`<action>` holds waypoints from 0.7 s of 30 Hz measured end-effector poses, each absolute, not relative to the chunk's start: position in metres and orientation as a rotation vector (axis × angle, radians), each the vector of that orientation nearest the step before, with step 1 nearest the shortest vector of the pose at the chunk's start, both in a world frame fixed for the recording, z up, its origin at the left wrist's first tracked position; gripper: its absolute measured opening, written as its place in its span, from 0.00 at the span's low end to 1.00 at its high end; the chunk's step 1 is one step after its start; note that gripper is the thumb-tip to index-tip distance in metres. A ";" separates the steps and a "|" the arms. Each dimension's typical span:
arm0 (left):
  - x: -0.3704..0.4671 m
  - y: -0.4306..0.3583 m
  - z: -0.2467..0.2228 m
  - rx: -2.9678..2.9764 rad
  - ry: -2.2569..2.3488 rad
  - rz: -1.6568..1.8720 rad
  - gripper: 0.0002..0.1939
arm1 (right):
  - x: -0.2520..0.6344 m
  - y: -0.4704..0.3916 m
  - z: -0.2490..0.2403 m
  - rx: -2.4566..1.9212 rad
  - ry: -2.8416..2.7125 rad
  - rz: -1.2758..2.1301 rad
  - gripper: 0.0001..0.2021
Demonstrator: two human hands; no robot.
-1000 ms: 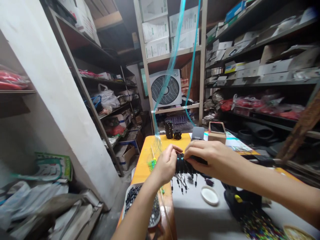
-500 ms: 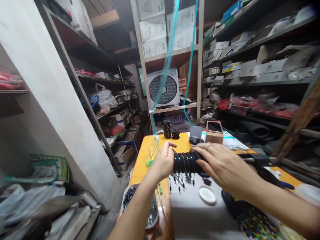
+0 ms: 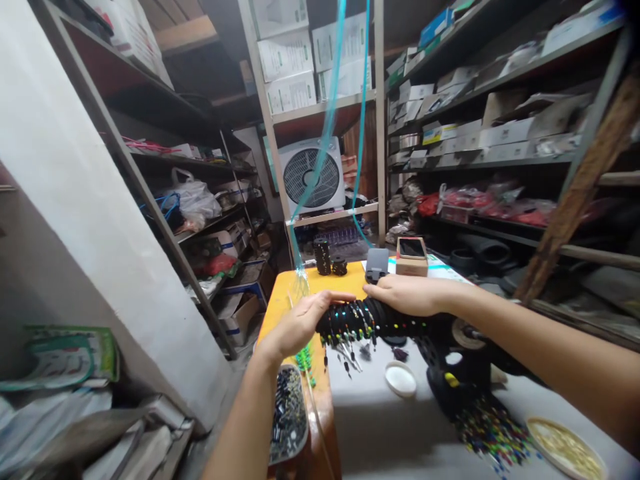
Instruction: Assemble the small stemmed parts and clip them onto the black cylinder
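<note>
Lying crosswise above the yellow table, the roll of black bracelets runs left to right between both hands. The left hand cups its left end with fingers loosely spread; the right hand rests curled over the top toward the right end, equally near.

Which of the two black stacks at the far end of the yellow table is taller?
The left stack is taller, about twice the height of the short stack right beside it.
</note>
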State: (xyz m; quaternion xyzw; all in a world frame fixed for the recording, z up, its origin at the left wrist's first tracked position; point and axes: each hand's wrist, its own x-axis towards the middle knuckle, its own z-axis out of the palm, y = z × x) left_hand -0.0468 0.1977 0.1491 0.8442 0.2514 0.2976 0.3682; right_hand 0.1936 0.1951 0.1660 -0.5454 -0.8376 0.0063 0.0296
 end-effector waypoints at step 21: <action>-0.052 0.211 0.138 2.086 0.645 0.679 0.16 | 0.249 0.010 0.031 -1.645 -2.130 0.014 0.07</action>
